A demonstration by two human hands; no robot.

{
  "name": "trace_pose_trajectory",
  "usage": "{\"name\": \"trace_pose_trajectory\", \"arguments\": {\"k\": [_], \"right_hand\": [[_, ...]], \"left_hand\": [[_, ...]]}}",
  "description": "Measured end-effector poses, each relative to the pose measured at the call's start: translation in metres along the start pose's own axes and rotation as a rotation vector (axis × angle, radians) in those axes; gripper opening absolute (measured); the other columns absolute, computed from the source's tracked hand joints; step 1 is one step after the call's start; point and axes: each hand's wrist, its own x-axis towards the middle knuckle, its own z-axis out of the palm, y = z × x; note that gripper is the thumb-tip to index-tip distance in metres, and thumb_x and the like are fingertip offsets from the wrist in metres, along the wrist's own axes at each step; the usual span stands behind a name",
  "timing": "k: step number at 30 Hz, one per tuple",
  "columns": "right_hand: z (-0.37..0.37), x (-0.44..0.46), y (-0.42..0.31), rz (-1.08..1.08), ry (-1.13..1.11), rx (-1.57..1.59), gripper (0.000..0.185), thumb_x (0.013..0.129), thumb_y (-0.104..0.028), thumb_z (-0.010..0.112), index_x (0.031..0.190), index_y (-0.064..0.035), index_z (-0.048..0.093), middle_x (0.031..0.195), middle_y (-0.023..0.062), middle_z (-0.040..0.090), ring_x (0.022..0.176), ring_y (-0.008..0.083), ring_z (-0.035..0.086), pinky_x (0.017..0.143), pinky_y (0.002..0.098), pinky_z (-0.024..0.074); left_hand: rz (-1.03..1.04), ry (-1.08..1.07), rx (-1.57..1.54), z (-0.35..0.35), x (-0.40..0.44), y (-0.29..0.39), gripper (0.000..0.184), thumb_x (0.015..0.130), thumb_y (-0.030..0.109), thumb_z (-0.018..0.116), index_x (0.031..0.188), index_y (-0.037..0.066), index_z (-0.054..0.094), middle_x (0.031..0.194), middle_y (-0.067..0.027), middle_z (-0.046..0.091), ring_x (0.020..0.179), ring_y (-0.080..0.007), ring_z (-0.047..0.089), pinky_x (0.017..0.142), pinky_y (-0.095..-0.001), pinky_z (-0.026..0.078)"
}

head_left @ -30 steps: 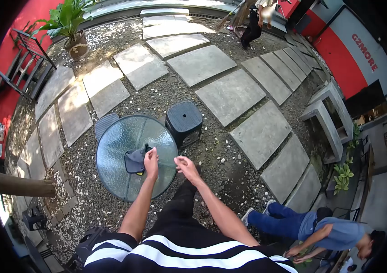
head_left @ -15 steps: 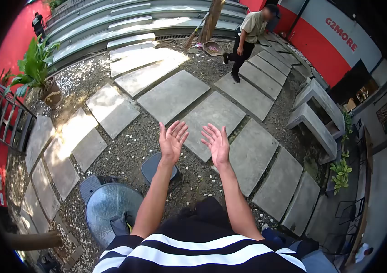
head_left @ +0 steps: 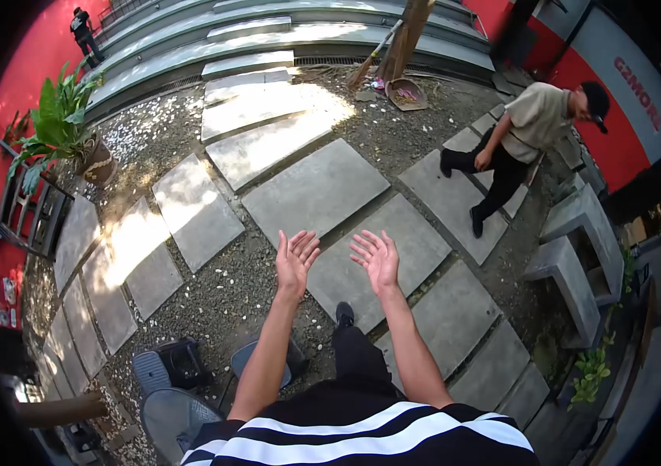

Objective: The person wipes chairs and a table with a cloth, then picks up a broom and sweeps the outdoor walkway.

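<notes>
Both of my hands are held out in front of me above the path, palms up and turned partly inward. My left hand has its fingers stretched out and holds nothing. Likewise, my right hand is open, with the fingers apart and nothing in it. A gap lies between the two hands, through which a concrete slab shows. Below my right wrist, my foot in a dark shoe reaches forward onto the slab's near edge.
A person in a beige shirt walks on the slabs at right, near concrete block seats. At lower left are a round glass table and dark chairs. A potted plant, steps, a broom and a tree trunk stand farther off.
The view has moved forward, and my foot now shows ahead of me. The person in beige has come nearer and farther right. My hands stay open in much the same pose.
</notes>
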Motion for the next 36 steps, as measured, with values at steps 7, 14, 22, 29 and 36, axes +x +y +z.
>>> {"name": "trace_pose_trajectory", "arguments": {"k": [7, 14, 22, 29, 36], "right_hand": [[0.062, 0.180, -0.142, -0.070, -0.124, -0.071, 0.074, 0.103, -0.055, 0.048, 0.151, 0.0009, 0.040, 0.148, 0.0231, 0.051, 0.132, 0.0340, 0.056, 0.103, 0.0447, 0.0491], [0.092, 0.361, -0.195, 0.021, -0.143, -0.030, 0.074, 0.103, -0.055, 0.048, 0.152, -0.0003, 0.039, 0.146, 0.0231, 0.053, 0.130, 0.0340, 0.058, 0.101, 0.0442, 0.0505], [0.129, 0.641, -0.279, -0.101, -0.012, 0.005, 0.075, 0.103, -0.056, 0.048, 0.151, 0.0003, 0.039, 0.143, 0.0210, 0.056, 0.122, 0.0310, 0.063, 0.098, 0.0427, 0.0511], [0.202, 0.864, -0.331, -0.104, -0.028, 0.016, 0.075, 0.102, -0.058, 0.048, 0.148, 0.0003, 0.041, 0.139, 0.0197, 0.058, 0.117, 0.0289, 0.064, 0.097, 0.0407, 0.0509], [0.255, 1.142, -0.319, 0.068, -0.104, 0.002, 0.076, 0.101, -0.061, 0.048, 0.147, -0.0005, 0.042, 0.135, 0.0193, 0.060, 0.114, 0.0293, 0.066, 0.095, 0.0417, 0.0527]], "left_hand": [[0.053, -0.038, -0.062, 0.153, 0.167, 0.077, 0.083, 0.102, 0.068, 0.041, 0.144, -0.003, 0.043, 0.145, -0.0239, 0.054, 0.134, -0.0342, 0.054, 0.113, -0.0442, 0.045], [0.150, -0.078, -0.154, 0.195, 0.367, 0.161, 0.079, 0.102, 0.065, 0.044, 0.143, -0.003, 0.044, 0.145, -0.0251, 0.053, 0.134, -0.0354, 0.054, 0.113, -0.0443, 0.045], [0.017, -0.187, -0.173, 0.288, 0.680, 0.244, 0.081, 0.100, 0.067, 0.048, 0.143, -0.002, 0.045, 0.146, -0.0229, 0.053, 0.131, -0.0352, 0.055, 0.111, -0.0450, 0.045], [-0.021, -0.213, -0.111, 0.346, 0.865, 0.327, 0.085, 0.098, 0.071, 0.049, 0.146, 0.000, 0.044, 0.148, -0.0218, 0.050, 0.134, -0.0362, 0.052, 0.114, -0.0463, 0.041], [0.092, -0.075, -0.180, 0.318, 1.101, 0.409, 0.089, 0.097, 0.072, 0.048, 0.151, 0.001, 0.040, 0.152, -0.0220, 0.046, 0.137, -0.0367, 0.050, 0.116, -0.0487, 0.039]]}}
